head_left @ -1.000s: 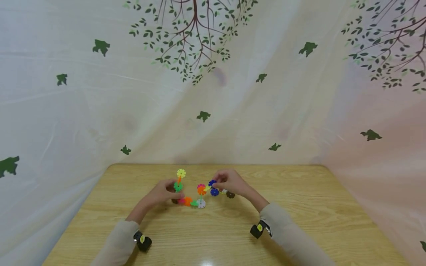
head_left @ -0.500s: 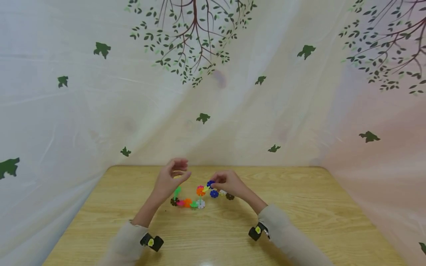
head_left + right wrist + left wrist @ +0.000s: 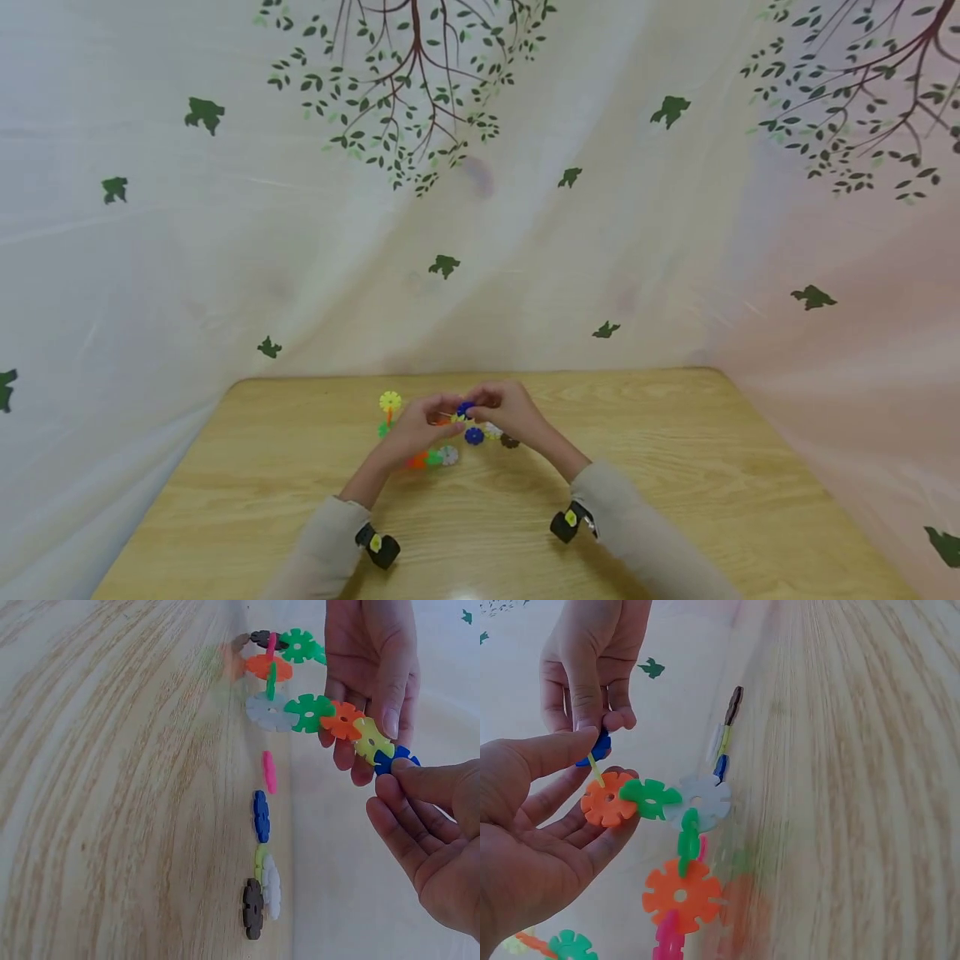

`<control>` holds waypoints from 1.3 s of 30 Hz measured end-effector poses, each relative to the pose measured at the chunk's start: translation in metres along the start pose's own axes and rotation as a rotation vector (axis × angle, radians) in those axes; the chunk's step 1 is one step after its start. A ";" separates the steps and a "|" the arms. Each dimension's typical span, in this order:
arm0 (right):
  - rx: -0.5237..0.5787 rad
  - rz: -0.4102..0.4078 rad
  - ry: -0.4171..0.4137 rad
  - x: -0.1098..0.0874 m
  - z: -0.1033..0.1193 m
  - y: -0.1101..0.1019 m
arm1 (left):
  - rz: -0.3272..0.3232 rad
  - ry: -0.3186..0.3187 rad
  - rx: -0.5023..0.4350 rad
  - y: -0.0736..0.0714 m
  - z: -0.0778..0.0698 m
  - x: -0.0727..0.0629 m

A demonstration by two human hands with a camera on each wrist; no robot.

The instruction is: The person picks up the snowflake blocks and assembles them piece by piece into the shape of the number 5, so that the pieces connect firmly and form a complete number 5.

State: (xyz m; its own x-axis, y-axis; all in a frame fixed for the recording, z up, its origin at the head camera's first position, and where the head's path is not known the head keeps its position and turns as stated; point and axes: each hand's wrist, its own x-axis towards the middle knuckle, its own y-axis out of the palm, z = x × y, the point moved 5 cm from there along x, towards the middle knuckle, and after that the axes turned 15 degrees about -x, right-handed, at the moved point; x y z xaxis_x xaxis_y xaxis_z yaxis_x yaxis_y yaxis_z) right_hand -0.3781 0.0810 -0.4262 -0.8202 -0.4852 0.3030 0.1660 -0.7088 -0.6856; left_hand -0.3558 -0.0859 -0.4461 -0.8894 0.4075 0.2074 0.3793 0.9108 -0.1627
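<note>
My right hand point(image 3: 513, 412) pinches a blue snowflake building disc point(image 3: 394, 760) between thumb and fingers. That disc is at the end of a joined chain: a yellow disc point(image 3: 369, 742), an orange disc point(image 3: 343, 720), a green disc point(image 3: 309, 714) and a clear-white disc point(image 3: 268, 712), with more discs beyond. My left hand point(image 3: 416, 429) is around the chain's orange and yellow part. Its fingers reach fairly straight behind the orange disc, its thumb lies near the yellow one, and the two stay apart. From the head view the left hand hides part of the chain.
On the wooden table point(image 3: 675, 467) lie a pink disc point(image 3: 269, 772), a blue disc point(image 3: 261, 816), a yellow disc point(image 3: 260, 862), a white disc point(image 3: 272, 889) and a brown disc point(image 3: 253, 909). A printed cloth point(image 3: 337, 250) hangs behind the table.
My left hand has let go of the chain's left end, lifted, and moved right to the chain beside the right hand. The right hand has kept its pinch on the blue disc.
</note>
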 end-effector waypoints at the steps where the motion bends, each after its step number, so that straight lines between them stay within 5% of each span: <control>1: -0.007 -0.002 0.007 0.000 0.000 -0.001 | -0.011 0.004 -0.001 0.000 0.001 0.000; 12: -0.141 -0.008 0.036 0.002 -0.012 -0.028 | -0.119 -0.053 -0.041 -0.004 0.005 0.002; 19: -0.273 0.184 0.014 -0.009 -0.041 -0.035 | -0.116 -0.045 -0.044 -0.004 0.007 0.002; 26: -0.329 0.317 0.106 -0.022 -0.065 -0.030 | -0.115 -0.022 -0.055 -0.005 0.008 0.002; 39: -0.337 0.307 0.151 -0.025 -0.065 -0.015 | -0.129 -0.015 -0.070 -0.007 0.008 0.001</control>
State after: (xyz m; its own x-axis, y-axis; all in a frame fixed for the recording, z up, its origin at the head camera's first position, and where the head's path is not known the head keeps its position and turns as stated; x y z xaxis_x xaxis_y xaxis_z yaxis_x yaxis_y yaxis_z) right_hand -0.3952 0.1366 -0.4666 -0.8353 -0.5491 -0.0296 0.2471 -0.3267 -0.9122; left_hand -0.3614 -0.0927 -0.4528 -0.9355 0.2863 0.2073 0.2783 0.9581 -0.0675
